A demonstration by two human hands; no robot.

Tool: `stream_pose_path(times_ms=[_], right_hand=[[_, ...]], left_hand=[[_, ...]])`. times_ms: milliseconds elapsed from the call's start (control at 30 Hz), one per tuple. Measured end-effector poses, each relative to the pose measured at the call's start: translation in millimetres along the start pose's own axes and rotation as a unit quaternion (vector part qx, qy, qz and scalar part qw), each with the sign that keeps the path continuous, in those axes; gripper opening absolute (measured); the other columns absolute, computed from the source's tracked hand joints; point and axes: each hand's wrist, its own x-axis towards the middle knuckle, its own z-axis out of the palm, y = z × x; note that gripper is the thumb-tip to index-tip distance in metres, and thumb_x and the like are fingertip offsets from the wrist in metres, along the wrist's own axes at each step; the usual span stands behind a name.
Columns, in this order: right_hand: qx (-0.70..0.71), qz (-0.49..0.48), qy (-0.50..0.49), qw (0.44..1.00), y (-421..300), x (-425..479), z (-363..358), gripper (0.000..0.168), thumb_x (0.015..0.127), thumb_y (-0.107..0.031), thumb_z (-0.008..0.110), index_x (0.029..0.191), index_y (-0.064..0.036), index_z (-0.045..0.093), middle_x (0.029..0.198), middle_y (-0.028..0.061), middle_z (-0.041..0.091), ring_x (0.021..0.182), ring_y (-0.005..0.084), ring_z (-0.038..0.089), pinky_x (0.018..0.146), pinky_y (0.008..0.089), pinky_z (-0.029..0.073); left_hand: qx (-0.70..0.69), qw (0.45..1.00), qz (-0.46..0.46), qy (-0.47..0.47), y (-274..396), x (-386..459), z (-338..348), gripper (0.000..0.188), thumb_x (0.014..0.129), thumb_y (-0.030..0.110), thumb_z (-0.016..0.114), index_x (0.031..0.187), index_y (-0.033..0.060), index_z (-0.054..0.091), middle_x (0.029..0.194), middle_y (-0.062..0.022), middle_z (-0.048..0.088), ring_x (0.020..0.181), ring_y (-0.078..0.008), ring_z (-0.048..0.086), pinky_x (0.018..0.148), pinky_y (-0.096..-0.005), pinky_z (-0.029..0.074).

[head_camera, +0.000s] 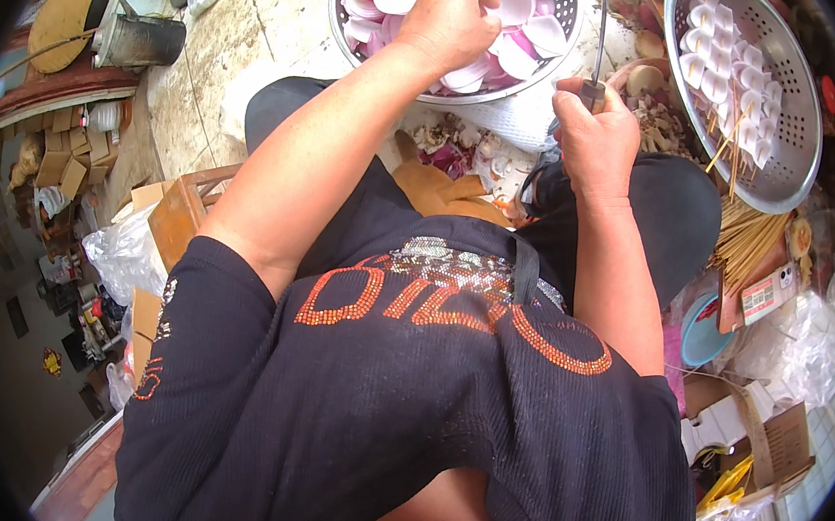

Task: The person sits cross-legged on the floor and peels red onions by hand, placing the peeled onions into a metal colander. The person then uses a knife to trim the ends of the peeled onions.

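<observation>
My left hand (459,23) is over a perforated metal colander (444,99) heaped with purple-white onion layers (516,55). Its fingers are bent at the pieces; whether they grip one cannot be told. To the right of the colander, my right hand (599,138) is closed around the handle of a thin, upright metal rod (600,29), whose upper end runs out of view. A second metal colander (799,173) at the upper right holds rows of cut onion pieces (717,48) threaded on thin sticks (734,140).
Onion skins (448,143) litter the floor between the knees. At the right are a bundle of bamboo skewers (751,236), a phone (768,294), a blue basin (705,330) and an open cardboard box (784,446). A dark metal pot (141,42) stands upper left, a wooden stool (180,219) nearer.
</observation>
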Motion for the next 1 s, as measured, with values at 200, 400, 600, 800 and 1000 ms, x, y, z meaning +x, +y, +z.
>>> stream_pose_path(times_ms=[200,400,600,800,1000], right_hand=[[0.004,-0.012,-0.012,1.0,3.4,-0.1,0.4,0.016,0.078,-0.014,0.065,0.088,-0.003,0.067,0.069,0.0007,0.063,0.06,0.0073,0.056,0.059,0.0249,0.047],[0.015,0.012,-0.064,0.998,-5.1,-7.2,-0.2,0.02,0.075,-0.012,0.064,0.092,-0.001,0.065,0.072,0.0019,0.065,0.064,0.0073,0.057,0.064,0.0248,0.049],[0.014,0.019,-0.094,0.995,-8.9,-8.5,-0.5,0.021,0.075,-0.013,0.064,0.093,-0.001,0.065,0.072,0.0023,0.065,0.065,0.0077,0.058,0.065,0.0254,0.049],[-0.01,-0.015,-0.106,0.994,0.1,-11.2,3.9,0.012,0.078,-0.01,0.063,0.088,-0.003,0.064,0.065,-0.0021,0.058,0.057,0.0048,0.05,0.054,0.0229,0.043],[-0.104,-0.065,-0.124,0.985,6.5,-19.9,7.9,0.02,0.076,-0.018,0.067,0.087,-0.002,0.064,0.074,0.0086,0.065,0.067,0.0175,0.062,0.066,0.0304,0.049]], left_hand=[[0.15,0.982,0.115,-0.025,8.8,39.0,18.9,0.033,0.087,0.014,0.054,0.117,0.0212,0.063,0.109,-0.0097,0.066,0.101,-0.0271,0.065,0.083,-0.0404,0.053],[0.31,0.928,0.147,-0.145,21.7,57.9,28.0,0.034,0.093,0.018,0.049,0.125,0.0215,0.058,0.118,-0.0118,0.061,0.103,-0.028,0.066,0.081,-0.0399,0.055],[0.329,0.907,0.258,0.047,9.0,52.6,6.6,0.016,0.081,0.014,0.059,0.096,0.0118,0.062,0.089,-0.0081,0.057,0.081,-0.0282,0.066,0.069,-0.0396,0.055],[0.083,0.99,0.043,0.109,12.7,24.4,-40.1,0.022,0.085,0.027,0.062,0.096,0.0084,0.06,0.088,-0.0209,0.064,0.078,-0.0415,0.063,0.071,-0.048,0.052],[-0.401,0.912,-0.072,0.035,-15.3,-1.4,-31.4,0.028,0.089,0.011,0.063,0.116,0.0052,0.057,0.103,-0.0062,0.064,0.084,-0.0141,0.064,0.068,-0.0296,0.058]])
